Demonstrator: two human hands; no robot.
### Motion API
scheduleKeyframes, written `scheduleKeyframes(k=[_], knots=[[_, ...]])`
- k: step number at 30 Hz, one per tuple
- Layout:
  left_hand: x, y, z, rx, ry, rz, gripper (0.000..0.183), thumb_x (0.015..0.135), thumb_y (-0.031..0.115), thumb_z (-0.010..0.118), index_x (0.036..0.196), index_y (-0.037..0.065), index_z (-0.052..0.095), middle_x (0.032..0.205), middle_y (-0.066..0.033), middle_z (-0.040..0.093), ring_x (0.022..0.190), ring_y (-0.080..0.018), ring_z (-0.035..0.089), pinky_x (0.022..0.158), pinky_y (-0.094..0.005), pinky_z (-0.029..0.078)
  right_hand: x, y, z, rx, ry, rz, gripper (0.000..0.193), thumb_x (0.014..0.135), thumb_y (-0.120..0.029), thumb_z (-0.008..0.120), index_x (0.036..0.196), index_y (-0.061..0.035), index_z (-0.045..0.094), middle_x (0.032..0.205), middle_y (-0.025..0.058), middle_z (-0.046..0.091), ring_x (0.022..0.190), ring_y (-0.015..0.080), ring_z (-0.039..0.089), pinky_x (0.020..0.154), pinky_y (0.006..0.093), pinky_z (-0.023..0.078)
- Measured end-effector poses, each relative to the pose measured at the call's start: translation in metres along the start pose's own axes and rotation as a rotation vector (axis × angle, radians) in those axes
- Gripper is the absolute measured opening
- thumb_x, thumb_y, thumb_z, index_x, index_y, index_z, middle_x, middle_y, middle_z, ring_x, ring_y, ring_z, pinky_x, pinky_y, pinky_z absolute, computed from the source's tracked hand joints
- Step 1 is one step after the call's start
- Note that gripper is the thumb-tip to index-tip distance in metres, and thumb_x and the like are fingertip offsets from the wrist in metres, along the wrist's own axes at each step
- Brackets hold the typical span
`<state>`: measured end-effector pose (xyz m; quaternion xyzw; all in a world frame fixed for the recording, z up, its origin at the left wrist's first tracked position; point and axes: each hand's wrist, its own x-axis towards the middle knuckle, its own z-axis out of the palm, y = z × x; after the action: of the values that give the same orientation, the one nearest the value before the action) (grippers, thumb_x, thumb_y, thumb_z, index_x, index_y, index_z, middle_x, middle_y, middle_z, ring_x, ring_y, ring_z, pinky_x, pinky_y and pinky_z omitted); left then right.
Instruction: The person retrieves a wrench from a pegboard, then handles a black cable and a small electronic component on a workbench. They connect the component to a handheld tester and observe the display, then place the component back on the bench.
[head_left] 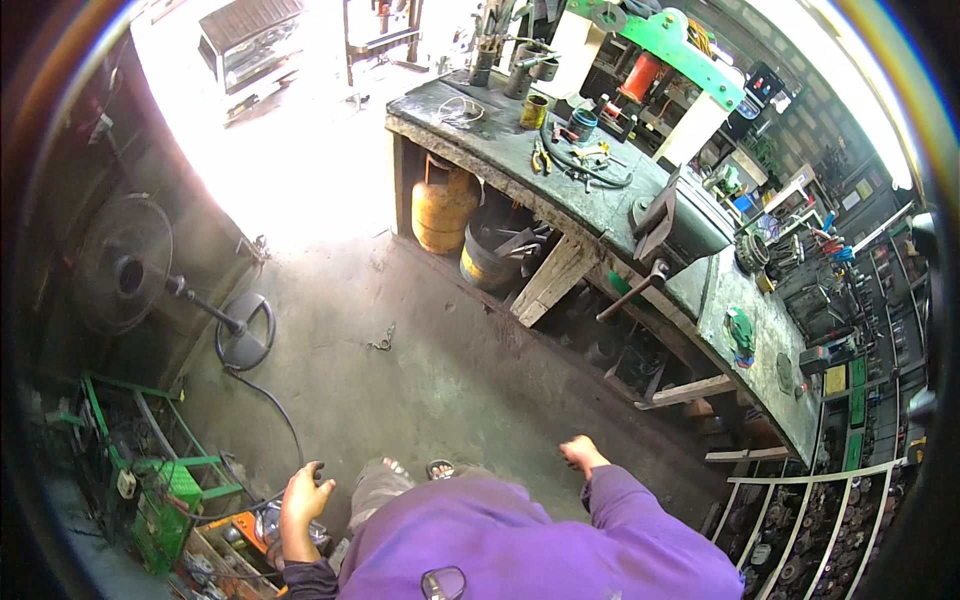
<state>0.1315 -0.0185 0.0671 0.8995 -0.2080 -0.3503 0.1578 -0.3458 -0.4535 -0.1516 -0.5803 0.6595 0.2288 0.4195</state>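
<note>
My left hand (305, 494) hangs low on the left with thumb and fingers apart, holding nothing I can see. It is nearest to a black cable (290, 425) and an orange-edged box of tools and parts (247, 530). My right hand (580, 454) is held out over the concrete floor, its fingers curled in; nothing shows in it. The workbench (470, 142) stands ahead of it, apart from the hand. A bench vise (665, 220) with a long handle bar is mounted on the bench edge.
A standing fan (243, 332) is at the left, by a green metal frame (185, 462). A small metal part (383, 338) lies on the floor. Under the bench are a yellow gas cylinder (440, 208) and a bucket (485, 265). Parts shelves (800, 520) line the lower right.
</note>
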Motion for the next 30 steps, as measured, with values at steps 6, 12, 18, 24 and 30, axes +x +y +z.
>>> scheduleKeyframes(k=[6, 12, 18, 24, 30], knots=[[0.136, 0.081, -0.023, 0.185, -0.080, 0.250, 0.056, 0.085, 0.025, 0.076, 0.134, 0.000, 0.063, 0.122, -0.0257, 0.071, 0.112, -0.0376, 0.070, 0.097, -0.0448, 0.055, -0.007, 0.011, 0.027, 0.417, 0.071, 0.329, 0.022, 0.089, -0.019, 0.071, 0.097, 0.0024, 0.074, 0.080, 0.0137, 0.072, 0.062, 0.0244, 0.069, 0.051, 0.0423, 0.052], [0.275, 0.209, -0.057, 0.369, -0.186, 0.527, 0.054, 0.087, 0.031, 0.076, 0.132, 0.003, 0.063, 0.124, -0.0236, 0.068, 0.119, -0.0383, 0.064, 0.101, -0.0461, 0.052, -0.036, -0.104, 0.043, 0.314, -0.145, 0.073, 0.041, 0.093, -0.031, 0.072, 0.122, -0.0018, 0.071, 0.100, 0.0104, 0.075, 0.081, 0.0237, 0.071, 0.063, 0.0408, 0.057], [0.357, 0.345, -0.114, 0.485, -0.176, 0.667, 0.052, 0.088, 0.029, 0.075, 0.132, 0.003, 0.062, 0.125, -0.0227, 0.067, 0.118, -0.0383, 0.064, 0.102, -0.0456, 0.052, -0.008, -0.241, -0.093, 0.135, 0.211, -0.208, 0.050, 0.089, -0.031, 0.073, 0.123, 0.0054, 0.068, 0.121, 0.0285, 0.071, 0.117, 0.0392, 0.068, 0.098, 0.0431, 0.054], [0.408, 0.424, -0.112, 0.274, -0.261, 0.659, 0.055, 0.088, 0.025, 0.074, 0.136, 0.000, 0.061, 0.120, -0.0246, 0.071, 0.109, -0.0373, 0.070, 0.095, -0.0436, 0.055, 0.046, -0.396, -0.301, 0.225, 0.644, -0.590, 0.048, 0.094, -0.026, 0.073, 0.130, 0.0032, 0.063, 0.131, 0.0247, 0.066, 0.122, 0.0353, 0.064, 0.106, 0.0410, 0.049], [0.409, 0.512, -0.077, -0.035, -0.450, 0.390, 0.056, 0.090, 0.022, 0.073, 0.139, -0.003, 0.058, 0.128, -0.0256, 0.068, 0.114, -0.0373, 0.069, 0.096, -0.0424, 0.055, 0.125, -0.489, -0.450, 0.074, 0.969, -0.746, 0.048, 0.088, -0.013, 0.068, 0.136, -0.0093, 0.060, 0.138, 0.0176, 0.059, 0.119, 0.0434, 0.062, 0.099, 0.0485, 0.052]])
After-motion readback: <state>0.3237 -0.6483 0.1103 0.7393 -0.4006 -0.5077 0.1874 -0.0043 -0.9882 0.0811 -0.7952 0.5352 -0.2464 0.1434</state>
